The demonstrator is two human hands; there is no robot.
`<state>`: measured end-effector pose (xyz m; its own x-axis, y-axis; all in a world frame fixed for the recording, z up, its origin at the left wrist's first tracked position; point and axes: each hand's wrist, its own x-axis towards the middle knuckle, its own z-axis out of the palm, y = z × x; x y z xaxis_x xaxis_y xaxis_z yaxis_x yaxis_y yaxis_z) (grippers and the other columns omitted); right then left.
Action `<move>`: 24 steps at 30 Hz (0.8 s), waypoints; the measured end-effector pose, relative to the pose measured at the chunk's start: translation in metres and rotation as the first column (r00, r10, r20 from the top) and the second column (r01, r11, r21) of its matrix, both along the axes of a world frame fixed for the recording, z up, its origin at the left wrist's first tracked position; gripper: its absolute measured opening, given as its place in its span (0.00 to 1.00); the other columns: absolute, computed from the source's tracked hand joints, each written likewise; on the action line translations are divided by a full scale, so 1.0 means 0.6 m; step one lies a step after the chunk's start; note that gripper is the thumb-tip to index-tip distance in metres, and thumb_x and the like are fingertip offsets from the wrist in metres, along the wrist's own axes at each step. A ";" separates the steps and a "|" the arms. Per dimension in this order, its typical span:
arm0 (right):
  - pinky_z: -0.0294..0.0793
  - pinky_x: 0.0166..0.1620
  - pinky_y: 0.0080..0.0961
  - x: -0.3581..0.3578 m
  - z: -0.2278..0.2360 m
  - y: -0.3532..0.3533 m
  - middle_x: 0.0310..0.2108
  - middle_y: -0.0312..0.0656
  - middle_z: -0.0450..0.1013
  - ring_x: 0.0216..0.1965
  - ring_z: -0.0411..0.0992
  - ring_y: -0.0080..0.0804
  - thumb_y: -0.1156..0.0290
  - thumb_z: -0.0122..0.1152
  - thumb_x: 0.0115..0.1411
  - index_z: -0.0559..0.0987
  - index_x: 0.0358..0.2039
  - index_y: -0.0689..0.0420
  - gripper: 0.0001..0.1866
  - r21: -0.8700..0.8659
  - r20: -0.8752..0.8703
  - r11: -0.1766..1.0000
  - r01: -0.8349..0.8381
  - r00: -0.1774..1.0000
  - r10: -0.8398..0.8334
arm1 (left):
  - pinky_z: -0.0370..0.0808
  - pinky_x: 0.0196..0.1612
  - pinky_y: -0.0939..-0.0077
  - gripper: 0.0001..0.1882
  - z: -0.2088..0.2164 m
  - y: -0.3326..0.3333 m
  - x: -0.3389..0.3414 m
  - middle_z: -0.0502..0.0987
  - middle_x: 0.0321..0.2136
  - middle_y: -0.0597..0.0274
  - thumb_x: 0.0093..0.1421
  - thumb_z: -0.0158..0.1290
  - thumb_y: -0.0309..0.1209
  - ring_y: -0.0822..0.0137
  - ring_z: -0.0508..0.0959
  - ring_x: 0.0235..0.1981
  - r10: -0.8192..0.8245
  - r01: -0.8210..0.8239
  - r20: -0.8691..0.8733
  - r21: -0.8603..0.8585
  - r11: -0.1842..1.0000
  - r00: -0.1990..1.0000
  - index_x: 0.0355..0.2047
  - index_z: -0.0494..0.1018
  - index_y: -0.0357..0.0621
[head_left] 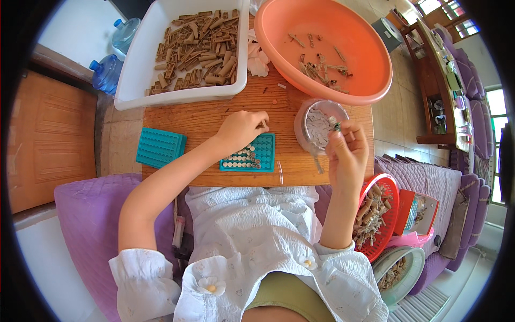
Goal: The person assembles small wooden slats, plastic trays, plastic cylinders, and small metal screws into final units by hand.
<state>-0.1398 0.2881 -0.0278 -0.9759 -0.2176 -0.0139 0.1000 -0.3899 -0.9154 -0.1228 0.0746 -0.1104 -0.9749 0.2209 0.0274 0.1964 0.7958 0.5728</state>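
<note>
My left hand (241, 127) reaches over the far part of a teal tray (268, 140) with rows of round pockets. Its fingers are pinched together; what they hold, if anything, is too small and hidden to name. Small silvery round pieces (238, 161) fill pockets in the tray's near left part. My right hand (347, 150) is raised beside a clear round tub (301, 134), which holds white scraps (316, 126). Between the right thumb and fingers is a small silvery and dark green part (335, 124). A translucent strip (317, 163) hangs near the tub's front.
A second teal tray (160, 147) lies left on the wooden table (204, 115). Behind stand a white bin (134, 91) of brown casings (201, 48) and an orange basin (370, 80) with scraps. At right are a red basket (396, 214), an orange-red box (405, 212) and a pale basin (413, 273).
</note>
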 end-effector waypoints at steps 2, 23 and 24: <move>0.57 0.20 0.09 0.017 -0.003 -0.007 0.25 0.36 0.69 0.18 0.61 0.13 0.80 0.52 0.52 0.69 0.33 0.61 0.06 0.068 0.050 0.997 -0.022 0.999 0.018 | 0.68 0.28 0.75 0.09 0.064 -0.005 0.009 0.71 0.24 0.57 0.53 0.49 0.32 0.67 0.73 0.28 0.121 -0.268 0.407 0.325 0.907 0.905 0.32 0.69 0.41; 0.60 0.17 0.11 0.149 0.018 -0.143 0.18 0.38 0.71 0.15 0.63 0.14 0.82 0.60 0.46 0.74 0.25 0.63 0.05 0.396 -0.347 0.918 -0.027 0.921 0.177 | 0.69 0.43 0.82 0.16 0.194 -0.050 0.188 0.70 0.37 0.65 0.55 0.49 0.25 0.75 0.71 0.38 -0.065 -0.397 0.449 0.840 0.369 0.891 0.44 0.64 0.38; 0.61 0.20 0.11 0.151 0.022 -0.146 0.20 0.38 0.70 0.18 0.64 0.15 0.84 0.58 0.46 0.73 0.26 0.64 0.06 0.409 -0.334 0.910 -0.065 0.918 0.215 | 0.68 0.44 0.81 0.18 0.195 -0.052 0.193 0.69 0.40 0.62 0.55 0.50 0.27 0.74 0.71 0.40 -0.012 -0.386 0.429 0.823 0.416 0.903 0.46 0.63 0.39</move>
<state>-0.0490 0.2006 -0.0146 -0.8870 -0.4032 0.2252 -0.2418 -0.0100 -0.9703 -0.0067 0.0432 0.0063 -0.9708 0.0790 -0.2267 -0.2379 -0.1925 0.9520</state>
